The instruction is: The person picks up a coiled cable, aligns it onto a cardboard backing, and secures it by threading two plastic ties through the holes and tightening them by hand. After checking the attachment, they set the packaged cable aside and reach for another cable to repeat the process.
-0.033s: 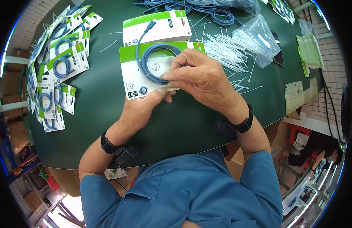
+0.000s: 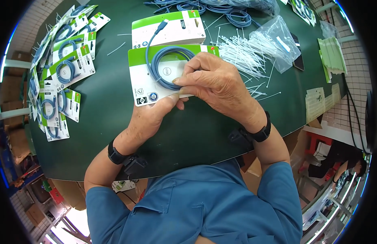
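**Coil pinched against card; pinch point hidden**

The coiled cable (image 2: 154, 65) lay on the backing card (image 2: 167, 72), over the tabletop (image 2: 188, 134) and just in front of the card stack (image 2: 168, 34). Right hand (image 2: 221, 81): fingers pinched the coil's lower right edge. Left hand (image 2: 150, 116): thumb on the card's bottom edge, other fingers mostly hidden. Judgement: good work called for even loops, a steady card and a pull that creased nothing. Versus earlier frame: no clear change.

Cable (image 2: 153, 67) on card (image 2: 139, 78), zip ties (image 2: 242, 56) to right
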A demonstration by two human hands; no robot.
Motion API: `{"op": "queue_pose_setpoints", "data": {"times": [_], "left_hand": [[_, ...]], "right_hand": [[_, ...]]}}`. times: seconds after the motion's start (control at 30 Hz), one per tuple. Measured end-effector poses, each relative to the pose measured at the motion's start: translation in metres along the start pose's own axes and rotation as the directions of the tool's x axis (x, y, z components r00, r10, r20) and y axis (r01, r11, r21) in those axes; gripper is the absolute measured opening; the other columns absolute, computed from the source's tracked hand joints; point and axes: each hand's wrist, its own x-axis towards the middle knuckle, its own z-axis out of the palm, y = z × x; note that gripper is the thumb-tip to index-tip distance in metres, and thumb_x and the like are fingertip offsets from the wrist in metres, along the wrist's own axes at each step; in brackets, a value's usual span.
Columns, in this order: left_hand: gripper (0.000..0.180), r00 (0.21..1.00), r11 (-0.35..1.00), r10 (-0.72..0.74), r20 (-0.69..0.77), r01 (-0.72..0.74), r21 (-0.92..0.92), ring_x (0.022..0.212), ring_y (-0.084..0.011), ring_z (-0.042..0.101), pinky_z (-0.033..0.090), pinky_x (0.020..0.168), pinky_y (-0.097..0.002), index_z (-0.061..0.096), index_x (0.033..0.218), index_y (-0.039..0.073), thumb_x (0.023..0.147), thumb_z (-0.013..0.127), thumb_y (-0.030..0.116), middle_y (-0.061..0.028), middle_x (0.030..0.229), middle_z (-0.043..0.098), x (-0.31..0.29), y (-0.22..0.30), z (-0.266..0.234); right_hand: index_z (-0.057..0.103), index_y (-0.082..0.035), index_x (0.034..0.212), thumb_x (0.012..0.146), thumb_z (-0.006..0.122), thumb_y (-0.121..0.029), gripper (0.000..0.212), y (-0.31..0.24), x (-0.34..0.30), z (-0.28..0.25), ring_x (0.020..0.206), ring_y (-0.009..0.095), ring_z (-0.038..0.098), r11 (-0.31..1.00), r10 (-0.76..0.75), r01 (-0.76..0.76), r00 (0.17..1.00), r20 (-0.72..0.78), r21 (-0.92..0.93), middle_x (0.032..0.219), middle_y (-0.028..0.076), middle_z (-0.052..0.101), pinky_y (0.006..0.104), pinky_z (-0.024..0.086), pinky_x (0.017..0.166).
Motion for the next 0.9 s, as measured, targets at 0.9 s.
{"op": "queue_pose_setpoints", "data": {"times": [0.9], "left_hand": [[0.033,0.964,0.984,-0.179,-0.198,0.173,-0.05,0.049,-0.0062,0.055,0.041,0.036,-0.0209,0.059,0.123,-0.001,0.103,0.065,0.025,-0.0054,0.086,0.067,0.02,0.002,-0.008]], "right_hand": [[0.08,-0.003,0.108,0.079,0.087,0.001,0.03,0.004,-0.001,0.023,0.072,0.01,0.068,0.976,0.169,-0.18,0.981,0.093,0.125,0.095,0.007,0.076,0.0228,0.054,0.061]]}}
